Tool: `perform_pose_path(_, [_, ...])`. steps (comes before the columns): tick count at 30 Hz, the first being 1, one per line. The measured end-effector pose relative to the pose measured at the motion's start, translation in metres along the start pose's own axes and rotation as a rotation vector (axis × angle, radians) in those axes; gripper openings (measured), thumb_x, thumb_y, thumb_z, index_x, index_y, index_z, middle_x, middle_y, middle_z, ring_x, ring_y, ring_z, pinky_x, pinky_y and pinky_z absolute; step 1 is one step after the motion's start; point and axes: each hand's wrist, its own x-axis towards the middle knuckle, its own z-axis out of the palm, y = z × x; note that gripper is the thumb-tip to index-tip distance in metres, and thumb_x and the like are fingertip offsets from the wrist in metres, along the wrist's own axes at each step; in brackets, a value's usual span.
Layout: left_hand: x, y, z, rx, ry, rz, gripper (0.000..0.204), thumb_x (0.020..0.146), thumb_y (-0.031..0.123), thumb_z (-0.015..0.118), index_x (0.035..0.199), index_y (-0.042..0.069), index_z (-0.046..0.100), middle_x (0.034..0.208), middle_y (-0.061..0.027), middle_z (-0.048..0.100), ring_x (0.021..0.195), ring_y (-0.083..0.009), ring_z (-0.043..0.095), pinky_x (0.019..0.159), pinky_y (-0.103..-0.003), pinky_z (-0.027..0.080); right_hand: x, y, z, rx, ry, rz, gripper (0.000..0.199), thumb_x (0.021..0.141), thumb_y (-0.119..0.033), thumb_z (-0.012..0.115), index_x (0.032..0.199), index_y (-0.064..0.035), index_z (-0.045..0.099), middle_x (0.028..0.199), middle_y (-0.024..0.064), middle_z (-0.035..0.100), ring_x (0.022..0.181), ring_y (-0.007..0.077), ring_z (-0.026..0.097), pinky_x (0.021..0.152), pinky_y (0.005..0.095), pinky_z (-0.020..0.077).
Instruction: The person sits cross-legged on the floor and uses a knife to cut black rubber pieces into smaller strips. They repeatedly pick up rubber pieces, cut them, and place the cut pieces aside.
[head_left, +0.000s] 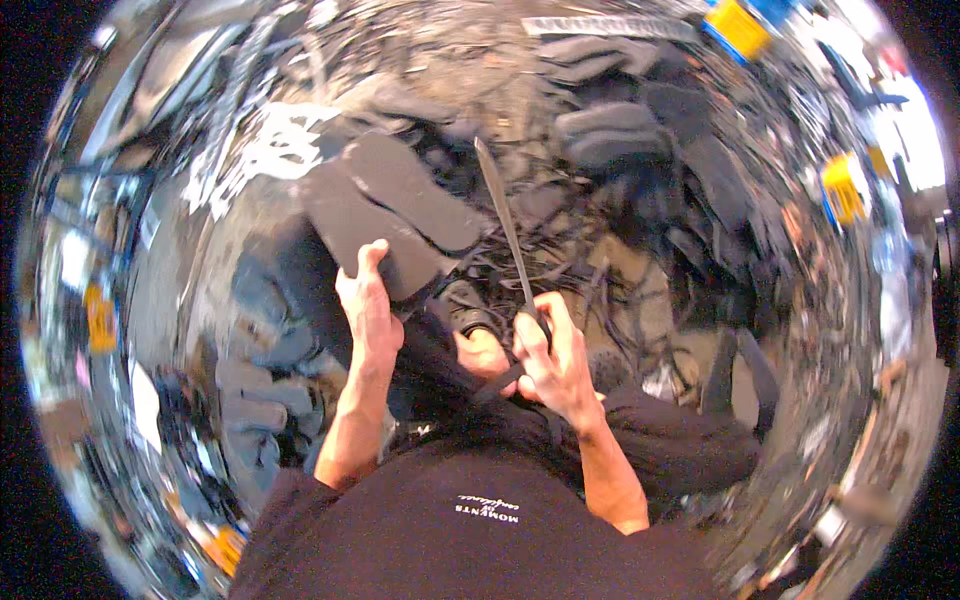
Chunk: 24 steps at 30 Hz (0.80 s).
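Head view: left hand (368,305) is gripping a pair of dark flat sole pieces (385,215) by their near edge, holding them up over the littered floor (640,270). Right hand (555,360) is clenching around the handle of a long blade (505,225), tip pointing away. Judging by this: keep thumb off the cut line, blade angled away from fingers, soles held steady w/ firm grip.

We see dark grey soles (385,215) above the left hand (368,310), a grey blade (503,225) above the right hand (553,360).
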Motion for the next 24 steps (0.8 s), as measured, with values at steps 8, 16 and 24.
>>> perform_pose_path(8, [-0.028, 0.029, -0.029, -0.068, -0.093, 0.01, 0.047, 0.094, 0.029, 0.086, 0.126, 0.002, 0.066, 0.114, -0.0078, 0.074, 0.096, -0.0154, 0.071, 0.086, -0.034, 0.059, -0.062, 0.018, 0.024, -0.479, -0.044, -0.236, 0.024, 0.106, -0.025, 0.06, 0.11, -0.0026, 0.065, 0.09, 0.0099, 0.077, 0.092, 0.0349, 0.067, 0.091, 0.0442, 0.0453])
perform_pose_path(16, [-0.038, 0.027, -0.017, -0.099, -0.094, 0.0, 0.052, 0.094, 0.028, 0.086, 0.13, 0.0, 0.061, 0.117, -0.012, 0.072, 0.099, -0.0181, 0.072, 0.088, -0.035, 0.061, -0.065, 0.02, 0.017, -0.476, -0.042, -0.258, 0.023, 0.106, -0.022, 0.062, 0.114, -0.0007, 0.063, 0.09, 0.0255, 0.071, 0.084, 0.0469, 0.071, 0.076, 0.0497, 0.0552])
perform_pose_path(24, [-0.043, 0.018, -0.027, -0.071, -0.119, 0.011, 0.056, 0.092, 0.028, 0.088, 0.133, 0.0, 0.061, 0.12, -0.0106, 0.072, 0.102, -0.0168, 0.071, 0.09, -0.033, 0.059, 0.009, -0.008, 0.068, -0.383, -0.087, -0.109, 0.023, 0.103, -0.02, 0.066, 0.115, -0.0006, 0.064, 0.092, 0.0303, 0.072, 0.087, 0.0508, 0.071, 0.074, 0.0537, 0.0544])
